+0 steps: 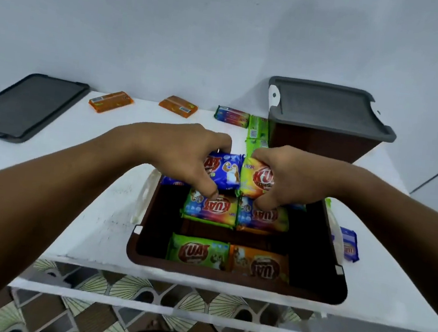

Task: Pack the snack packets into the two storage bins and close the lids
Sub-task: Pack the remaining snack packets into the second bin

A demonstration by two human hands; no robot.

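Left hand [186, 154] pinches blue packet [227, 171], right hand [290, 176] grips yellow packet [252, 179] over open bin [227, 278]; pkts prob. light, crinkly, slippery, best held by edges.

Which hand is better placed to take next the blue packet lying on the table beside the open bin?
Right. The loose blue packet lies outside the open bin at its right wall, near the right hand; the left hand must cross the bin.
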